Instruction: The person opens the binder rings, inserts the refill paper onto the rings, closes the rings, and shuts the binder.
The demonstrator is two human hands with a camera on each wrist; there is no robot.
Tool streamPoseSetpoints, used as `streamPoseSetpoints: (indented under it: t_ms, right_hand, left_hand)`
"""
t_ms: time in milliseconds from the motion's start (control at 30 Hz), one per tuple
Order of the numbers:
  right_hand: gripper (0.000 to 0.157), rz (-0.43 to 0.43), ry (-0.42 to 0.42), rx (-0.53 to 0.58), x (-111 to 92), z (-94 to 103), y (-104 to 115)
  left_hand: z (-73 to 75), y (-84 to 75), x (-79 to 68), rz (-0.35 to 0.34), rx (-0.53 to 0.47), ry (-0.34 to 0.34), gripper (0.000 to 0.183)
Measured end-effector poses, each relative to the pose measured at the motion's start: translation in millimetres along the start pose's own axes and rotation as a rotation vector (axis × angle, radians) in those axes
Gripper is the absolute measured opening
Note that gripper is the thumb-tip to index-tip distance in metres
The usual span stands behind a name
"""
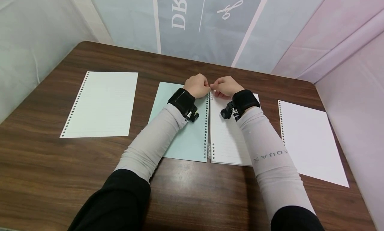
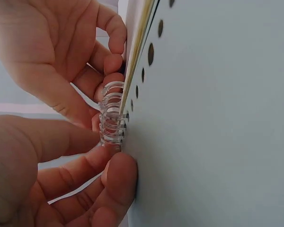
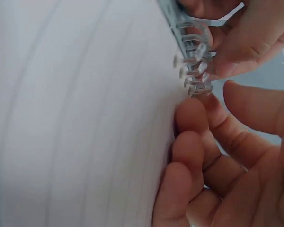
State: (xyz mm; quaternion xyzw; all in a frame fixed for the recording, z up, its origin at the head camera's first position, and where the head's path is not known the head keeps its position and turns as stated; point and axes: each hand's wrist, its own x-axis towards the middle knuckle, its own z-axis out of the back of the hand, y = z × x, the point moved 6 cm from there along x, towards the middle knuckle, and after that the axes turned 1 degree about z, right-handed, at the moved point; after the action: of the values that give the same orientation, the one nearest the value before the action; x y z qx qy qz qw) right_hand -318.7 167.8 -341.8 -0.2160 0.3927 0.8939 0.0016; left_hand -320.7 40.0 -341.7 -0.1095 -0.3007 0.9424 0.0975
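Observation:
A loose-leaf notebook lies open before me, a pale green cover [image 1: 192,141] on its left and lined pages [image 1: 231,141] on its right. Clear plastic rings of its binding [image 2: 112,113] show close up in both wrist views. At the notebook's top end, my left hand [image 1: 196,86] pinches the ring binding between thumb and fingers. Facing it, my right hand [image 1: 228,86] also pinches the binding at the top, its other fingers curled by the page edge. Some rings appear parted in the right wrist view. Fingers partly hide the rings' tips.
One loose punched lined sheet [image 1: 102,104] lies left of the notebook. Another punched sheet [image 1: 312,141] lies to the right, by the edge of the brown wooden table [image 1: 75,177]. Printed fabric [image 1: 129,21] hangs behind the table and along both sides.

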Motion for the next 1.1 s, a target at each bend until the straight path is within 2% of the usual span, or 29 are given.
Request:
streamPoseSetpoints:
  t_ms: [200,400,867,1100]
  right_hand:
    - [0.028,-0.035,-0.054,-0.036,-1.8,2.7,0.2]
    - [0.027,-0.05,-0.058,-0.026,-1.5,1.2,-0.5]
    - [0.024,-0.054,-0.063,-0.076,5.9,4.2,-7.5]
    - [0.023,-0.063,-0.073,-0.131,8.5,4.9,-8.4]
  left_hand:
    - [0.7,-1.8,-7.4,0.007,-0.01,0.022,0.025]
    - [0.9,-1.3,-11.0,0.022,-0.015,0.022,0.026]
    - [-1.4,8.4,-2.0,0.037,-0.068,0.033,0.022]
    - [0.0,5.8,-4.9,0.03,-0.067,0.053,0.02]
